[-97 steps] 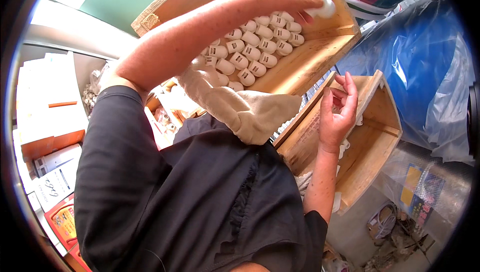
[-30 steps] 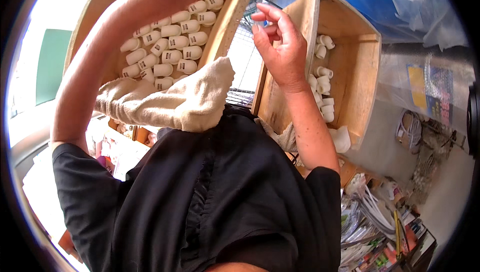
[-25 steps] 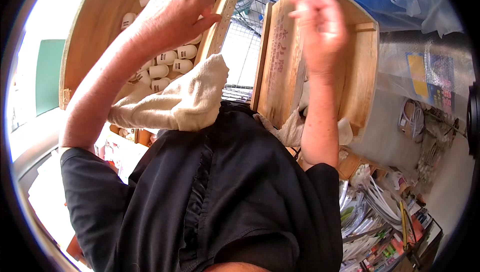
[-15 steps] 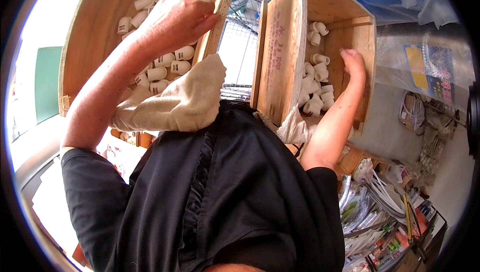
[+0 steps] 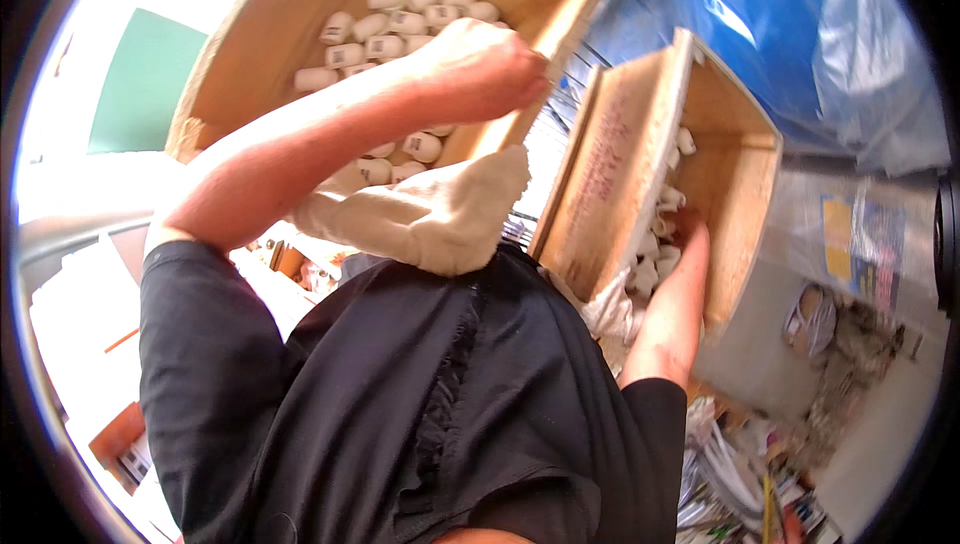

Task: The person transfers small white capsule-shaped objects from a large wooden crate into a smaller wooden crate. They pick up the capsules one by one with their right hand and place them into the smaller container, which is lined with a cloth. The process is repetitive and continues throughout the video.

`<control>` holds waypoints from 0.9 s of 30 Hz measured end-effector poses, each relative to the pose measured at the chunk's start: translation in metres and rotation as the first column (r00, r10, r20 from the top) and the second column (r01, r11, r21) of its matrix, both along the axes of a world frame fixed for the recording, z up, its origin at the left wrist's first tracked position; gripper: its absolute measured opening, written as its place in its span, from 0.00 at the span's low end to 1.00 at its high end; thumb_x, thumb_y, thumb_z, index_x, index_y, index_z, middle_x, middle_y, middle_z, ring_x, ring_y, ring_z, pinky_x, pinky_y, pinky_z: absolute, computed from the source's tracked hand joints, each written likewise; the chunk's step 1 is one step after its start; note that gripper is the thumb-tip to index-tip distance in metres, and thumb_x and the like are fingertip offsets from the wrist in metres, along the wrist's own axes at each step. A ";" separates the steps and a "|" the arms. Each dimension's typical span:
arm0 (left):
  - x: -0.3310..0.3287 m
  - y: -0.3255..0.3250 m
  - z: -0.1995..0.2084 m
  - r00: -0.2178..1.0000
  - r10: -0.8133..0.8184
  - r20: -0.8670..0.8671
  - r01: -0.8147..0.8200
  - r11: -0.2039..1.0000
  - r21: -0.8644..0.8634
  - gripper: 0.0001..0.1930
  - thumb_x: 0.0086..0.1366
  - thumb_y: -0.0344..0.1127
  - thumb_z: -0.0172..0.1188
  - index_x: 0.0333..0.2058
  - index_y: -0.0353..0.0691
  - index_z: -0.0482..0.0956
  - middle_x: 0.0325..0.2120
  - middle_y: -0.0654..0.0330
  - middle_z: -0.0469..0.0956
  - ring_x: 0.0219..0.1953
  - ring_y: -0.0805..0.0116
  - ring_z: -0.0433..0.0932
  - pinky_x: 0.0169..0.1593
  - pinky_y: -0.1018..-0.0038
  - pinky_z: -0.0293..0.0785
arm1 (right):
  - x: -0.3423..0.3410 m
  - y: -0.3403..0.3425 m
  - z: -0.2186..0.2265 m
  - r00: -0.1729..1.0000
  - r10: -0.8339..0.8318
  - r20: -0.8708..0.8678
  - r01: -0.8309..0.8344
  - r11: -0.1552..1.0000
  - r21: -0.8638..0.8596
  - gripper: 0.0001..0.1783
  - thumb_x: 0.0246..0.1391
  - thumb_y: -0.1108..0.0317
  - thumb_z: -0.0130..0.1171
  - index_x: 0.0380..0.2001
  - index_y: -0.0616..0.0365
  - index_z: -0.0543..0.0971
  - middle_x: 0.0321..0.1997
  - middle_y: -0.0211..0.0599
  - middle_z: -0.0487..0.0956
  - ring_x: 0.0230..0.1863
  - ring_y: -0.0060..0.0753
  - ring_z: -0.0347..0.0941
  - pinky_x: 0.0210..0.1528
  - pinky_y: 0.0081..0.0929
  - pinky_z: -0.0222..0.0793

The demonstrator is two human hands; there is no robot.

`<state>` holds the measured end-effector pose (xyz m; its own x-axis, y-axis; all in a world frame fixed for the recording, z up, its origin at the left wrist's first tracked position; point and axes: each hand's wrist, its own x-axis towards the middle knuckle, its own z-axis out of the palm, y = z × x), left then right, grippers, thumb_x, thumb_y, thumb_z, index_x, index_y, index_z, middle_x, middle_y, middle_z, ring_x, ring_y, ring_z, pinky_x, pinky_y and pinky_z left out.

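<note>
My left hand [image 5: 488,68] is over the right side of the left wooden box [image 5: 255,39], its fingers curled inward. Whatever they hold, if anything, is hidden behind the knuckles. Beneath it lie several white pipe fittings [image 5: 386,47], each with a small dark label. My right hand [image 5: 688,227] reaches down into the right wooden box [image 5: 740,214], among white elbow pipe fittings [image 5: 643,277]. Its fingers are out of sight among them. A beige cloth [image 5: 440,214] drapes over the near edge of the left box.
A wire rack [image 5: 548,134] shows between the two boxes. Blue plastic sheeting [image 5: 750,34] hangs at the far right. Bundled pipes and packets [image 5: 725,474] crowd the lower right. A green panel [image 5: 140,84] stands at the left.
The view has swung, so both boxes sit differently in it. My right hand has gone lower, down among the elbow fittings. My left hand stays curled over the left box.
</note>
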<state>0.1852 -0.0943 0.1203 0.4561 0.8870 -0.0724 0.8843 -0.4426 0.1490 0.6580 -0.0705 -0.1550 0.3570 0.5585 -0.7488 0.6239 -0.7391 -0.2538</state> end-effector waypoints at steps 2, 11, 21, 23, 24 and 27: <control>0.001 0.000 0.000 1.000 -0.020 0.014 0.020 1.000 -0.004 0.16 0.63 0.43 0.49 0.24 0.38 0.76 0.15 0.55 0.75 0.17 0.59 0.75 0.26 0.63 0.74 | -0.007 -0.002 -0.003 0.989 -0.063 -0.135 0.058 0.998 -0.038 0.37 0.38 0.60 0.71 0.52 0.57 0.67 0.44 0.42 0.71 0.37 0.40 0.70 0.26 0.37 0.73; -0.004 0.005 -0.014 0.990 -0.116 0.083 0.107 0.989 0.097 0.12 0.58 0.38 0.52 0.20 0.39 0.74 0.13 0.56 0.74 0.18 0.57 0.77 0.24 0.62 0.73 | -0.013 0.006 -0.005 0.999 -0.036 0.025 0.034 0.994 0.105 0.11 0.42 0.68 0.61 0.30 0.57 0.72 0.22 0.32 0.73 0.16 0.21 0.64 0.11 0.20 0.53; 0.007 0.002 -0.003 0.968 -0.141 0.209 0.079 0.956 0.281 0.08 0.52 0.33 0.55 0.30 0.36 0.70 0.21 0.55 0.73 0.25 0.57 0.78 0.27 0.63 0.73 | -0.086 0.015 0.168 0.871 0.220 -0.438 0.135 0.751 0.647 0.24 0.49 0.69 0.61 0.51 0.61 0.70 0.41 0.31 0.75 0.39 0.21 0.69 0.41 0.20 0.66; 0.013 -0.002 0.002 0.923 -0.245 0.296 0.107 0.904 0.414 0.09 0.51 0.32 0.55 0.31 0.34 0.70 0.23 0.55 0.72 0.28 0.57 0.78 0.28 0.65 0.75 | -0.130 0.003 0.211 0.817 0.231 -0.529 0.244 0.692 0.680 0.25 0.49 0.68 0.61 0.51 0.61 0.70 0.44 0.31 0.74 0.42 0.22 0.69 0.44 0.21 0.66; 0.016 -0.004 0.004 0.888 -0.318 0.334 0.135 0.872 0.471 0.12 0.51 0.33 0.56 0.33 0.35 0.69 0.27 0.56 0.69 0.30 0.59 0.76 0.29 0.65 0.75 | -0.151 -0.005 0.231 0.799 0.266 -0.539 0.256 0.660 0.706 0.25 0.49 0.68 0.61 0.51 0.61 0.70 0.45 0.32 0.74 0.43 0.23 0.70 0.44 0.21 0.66; 0.021 -0.013 0.013 0.797 -0.512 0.319 0.260 0.769 0.584 0.18 0.52 0.40 0.59 0.41 0.40 0.69 0.35 0.58 0.66 0.35 0.62 0.72 0.33 0.67 0.73 | -0.206 -0.030 0.263 0.718 0.353 -0.599 0.332 0.584 0.741 0.24 0.51 0.66 0.59 0.51 0.61 0.70 0.47 0.34 0.73 0.45 0.24 0.70 0.45 0.21 0.67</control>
<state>0.2058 -0.1072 0.1337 0.6339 0.4760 0.6095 0.5088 -0.8503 0.1347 0.4524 -0.1004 0.1076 -0.0160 0.9995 -0.0265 0.0478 -0.0257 -0.9985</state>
